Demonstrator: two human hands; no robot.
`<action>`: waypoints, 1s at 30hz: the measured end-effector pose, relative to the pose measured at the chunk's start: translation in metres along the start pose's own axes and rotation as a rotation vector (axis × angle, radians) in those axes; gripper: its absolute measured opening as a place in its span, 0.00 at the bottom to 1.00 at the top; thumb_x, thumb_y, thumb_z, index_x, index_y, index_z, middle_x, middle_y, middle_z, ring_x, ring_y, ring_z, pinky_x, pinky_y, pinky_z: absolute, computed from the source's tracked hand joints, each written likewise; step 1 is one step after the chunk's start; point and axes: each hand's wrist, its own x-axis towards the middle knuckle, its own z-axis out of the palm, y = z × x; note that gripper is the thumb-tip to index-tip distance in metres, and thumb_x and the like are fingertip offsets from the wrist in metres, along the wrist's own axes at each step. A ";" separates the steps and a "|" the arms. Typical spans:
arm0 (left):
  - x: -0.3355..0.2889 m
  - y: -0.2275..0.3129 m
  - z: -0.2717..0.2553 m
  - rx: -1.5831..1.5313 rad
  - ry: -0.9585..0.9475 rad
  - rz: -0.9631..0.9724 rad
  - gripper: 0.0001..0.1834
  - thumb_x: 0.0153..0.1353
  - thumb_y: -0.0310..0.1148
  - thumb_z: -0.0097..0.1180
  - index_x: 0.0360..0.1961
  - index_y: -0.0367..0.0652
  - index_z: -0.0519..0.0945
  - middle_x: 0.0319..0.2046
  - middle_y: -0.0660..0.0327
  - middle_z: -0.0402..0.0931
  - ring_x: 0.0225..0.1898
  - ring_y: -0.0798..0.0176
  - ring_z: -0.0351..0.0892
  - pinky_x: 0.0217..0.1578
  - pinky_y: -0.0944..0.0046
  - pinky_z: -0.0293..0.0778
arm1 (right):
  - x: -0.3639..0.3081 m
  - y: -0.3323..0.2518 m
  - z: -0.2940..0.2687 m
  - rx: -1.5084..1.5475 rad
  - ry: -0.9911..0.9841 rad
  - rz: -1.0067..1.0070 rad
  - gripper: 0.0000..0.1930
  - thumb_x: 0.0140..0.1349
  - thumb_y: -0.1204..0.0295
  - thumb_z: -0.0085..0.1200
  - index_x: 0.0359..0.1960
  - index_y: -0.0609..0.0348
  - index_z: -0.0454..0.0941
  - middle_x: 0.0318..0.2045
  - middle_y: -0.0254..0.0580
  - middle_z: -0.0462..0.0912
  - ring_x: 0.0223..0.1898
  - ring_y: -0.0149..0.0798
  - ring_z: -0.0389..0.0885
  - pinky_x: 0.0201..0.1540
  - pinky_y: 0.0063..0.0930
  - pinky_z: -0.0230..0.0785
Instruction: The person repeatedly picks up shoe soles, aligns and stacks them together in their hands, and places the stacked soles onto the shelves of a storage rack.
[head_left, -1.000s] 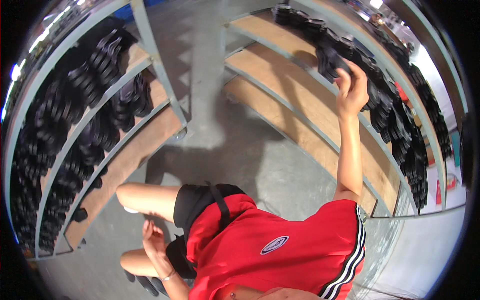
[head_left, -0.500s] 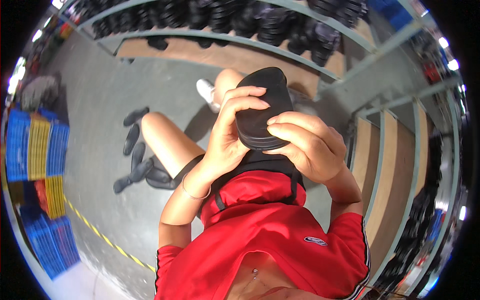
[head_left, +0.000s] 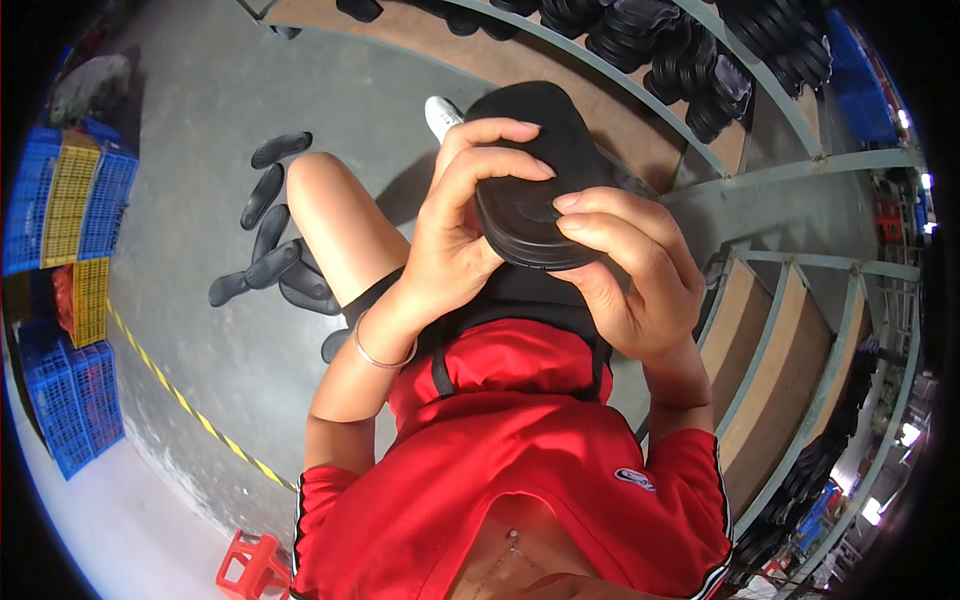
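In front of my lap I hold black shoe soles (head_left: 515, 212), one lying on another, with layered edges showing at the near end. My left hand (head_left: 450, 215) grips their left side, two fingers over the top face and the thumb side partly hidden below. On the near right corner, my right hand (head_left: 640, 265) is closed, its fingers pressing the top and its thumb at the lower edge. How many soles are in the stack I cannot tell. Several loose black soles (head_left: 272, 266) lie on the grey floor, left of my bent knee.
Ahead stands a metal rack (head_left: 560, 50) with wooden boards and heaps of black soles. Another rack (head_left: 765, 330) is close on my right. Blue and yellow crates (head_left: 75, 200) are stacked at the left, beyond a yellow-black floor line (head_left: 195, 415). A red stool (head_left: 250, 565) sits at lower left.
My view has shifted, so the racks and crates sit differently and the red stool shows. Both hands keep their hold on the soles, which appear slightly higher in the picture.
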 end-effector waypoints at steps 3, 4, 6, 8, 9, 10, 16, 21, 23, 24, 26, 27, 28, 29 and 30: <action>0.001 -0.003 -0.003 0.055 -0.004 0.044 0.24 0.52 0.42 0.70 0.47 0.44 0.78 0.56 0.55 0.66 0.53 0.61 0.68 0.50 0.64 0.69 | -0.002 0.000 0.001 0.016 -0.001 0.027 0.15 0.51 0.79 0.64 0.43 0.64 0.80 0.43 0.48 0.81 0.39 0.42 0.83 0.38 0.30 0.78; 0.002 -0.003 -0.003 0.087 -0.007 0.067 0.23 0.52 0.41 0.70 0.47 0.44 0.78 0.56 0.55 0.66 0.53 0.61 0.68 0.50 0.64 0.69 | -0.002 0.000 0.002 0.023 0.003 0.026 0.15 0.51 0.79 0.65 0.43 0.64 0.80 0.43 0.48 0.81 0.39 0.42 0.83 0.38 0.30 0.78; 0.003 -0.005 -0.003 0.092 -0.004 0.078 0.22 0.51 0.39 0.70 0.46 0.44 0.79 0.56 0.54 0.66 0.53 0.61 0.69 0.49 0.64 0.70 | -0.003 0.000 0.001 0.029 0.007 0.028 0.15 0.51 0.79 0.65 0.42 0.64 0.80 0.43 0.48 0.81 0.40 0.42 0.83 0.39 0.30 0.78; 0.004 -0.004 -0.002 0.098 -0.001 0.090 0.22 0.51 0.38 0.70 0.46 0.44 0.79 0.56 0.54 0.66 0.53 0.60 0.69 0.49 0.64 0.70 | -0.003 0.000 0.000 0.017 -0.025 0.031 0.16 0.50 0.77 0.66 0.42 0.63 0.80 0.44 0.47 0.80 0.40 0.43 0.82 0.39 0.31 0.77; 0.004 -0.003 -0.003 0.110 0.005 0.097 0.21 0.51 0.36 0.70 0.46 0.44 0.79 0.56 0.54 0.66 0.53 0.60 0.69 0.49 0.64 0.70 | -0.002 -0.002 0.000 0.016 -0.026 0.033 0.16 0.50 0.77 0.66 0.42 0.63 0.80 0.44 0.47 0.80 0.40 0.43 0.82 0.39 0.31 0.77; 0.004 -0.003 -0.003 0.122 0.011 0.104 0.21 0.51 0.35 0.71 0.46 0.44 0.80 0.56 0.54 0.66 0.54 0.60 0.70 0.48 0.64 0.71 | -0.002 -0.004 0.000 0.033 -0.027 0.057 0.17 0.49 0.77 0.67 0.42 0.63 0.80 0.44 0.47 0.80 0.39 0.43 0.82 0.39 0.31 0.77; 0.001 -0.005 -0.005 0.152 0.015 0.075 0.20 0.51 0.35 0.70 0.45 0.44 0.81 0.56 0.54 0.66 0.55 0.59 0.69 0.48 0.63 0.71 | -0.003 0.001 0.001 0.033 -0.039 0.064 0.14 0.53 0.80 0.61 0.42 0.65 0.79 0.45 0.50 0.79 0.40 0.44 0.82 0.41 0.32 0.77; -0.001 -0.008 -0.006 0.124 0.031 0.045 0.20 0.50 0.31 0.70 0.45 0.44 0.81 0.56 0.53 0.66 0.55 0.58 0.69 0.49 0.63 0.71 | -0.005 0.010 0.000 0.047 -0.082 0.039 0.12 0.55 0.82 0.55 0.42 0.67 0.79 0.47 0.54 0.79 0.41 0.44 0.82 0.43 0.33 0.76; -0.004 -0.008 -0.007 0.156 0.045 0.037 0.20 0.48 0.26 0.69 0.45 0.43 0.80 0.56 0.53 0.66 0.55 0.57 0.70 0.49 0.62 0.71 | -0.003 0.010 0.001 0.049 -0.095 0.077 0.10 0.55 0.82 0.55 0.40 0.66 0.79 0.49 0.55 0.79 0.42 0.45 0.82 0.45 0.32 0.75; -0.006 -0.010 -0.008 0.198 0.049 0.055 0.21 0.47 0.22 0.67 0.45 0.43 0.80 0.57 0.52 0.66 0.55 0.56 0.70 0.49 0.62 0.72 | -0.004 0.012 0.003 0.052 -0.101 0.066 0.10 0.55 0.82 0.55 0.40 0.66 0.79 0.49 0.55 0.79 0.42 0.45 0.82 0.45 0.32 0.75; -0.015 -0.011 -0.009 0.078 0.062 0.003 0.26 0.41 0.14 0.51 0.46 0.42 0.79 0.57 0.49 0.66 0.55 0.54 0.70 0.50 0.61 0.71 | -0.010 0.017 0.010 0.099 -0.019 0.201 0.08 0.56 0.83 0.53 0.38 0.65 0.79 0.50 0.56 0.78 0.45 0.47 0.82 0.47 0.31 0.74; -0.023 -0.012 -0.014 0.013 0.041 -0.044 0.26 0.40 0.14 0.49 0.45 0.40 0.79 0.57 0.48 0.66 0.56 0.53 0.69 0.52 0.61 0.69 | -0.012 0.018 0.014 0.090 -0.025 0.271 0.07 0.56 0.83 0.52 0.35 0.62 0.78 0.53 0.54 0.76 0.46 0.43 0.81 0.47 0.28 0.72; -0.031 -0.012 -0.020 -0.048 0.026 -0.090 0.26 0.40 0.15 0.47 0.45 0.39 0.78 0.58 0.48 0.65 0.57 0.53 0.68 0.54 0.60 0.67 | -0.015 0.019 0.017 0.111 -0.043 0.249 0.07 0.56 0.83 0.52 0.35 0.62 0.78 0.53 0.54 0.76 0.46 0.43 0.81 0.47 0.28 0.72; -0.034 -0.015 -0.025 -0.075 -0.002 -0.043 0.26 0.38 0.17 0.44 0.44 0.38 0.78 0.60 0.48 0.63 0.57 0.54 0.67 0.55 0.61 0.65 | -0.019 0.020 0.018 0.195 -0.035 0.377 0.08 0.55 0.84 0.53 0.36 0.61 0.78 0.54 0.53 0.75 0.46 0.39 0.80 0.46 0.26 0.72; -0.043 -0.011 -0.028 -0.186 -0.024 -0.150 0.23 0.45 0.19 0.50 0.46 0.37 0.76 0.61 0.49 0.62 0.58 0.55 0.65 0.55 0.62 0.64 | -0.023 0.022 0.019 0.282 -0.036 0.505 0.09 0.55 0.84 0.53 0.37 0.61 0.78 0.56 0.52 0.74 0.47 0.36 0.79 0.44 0.24 0.71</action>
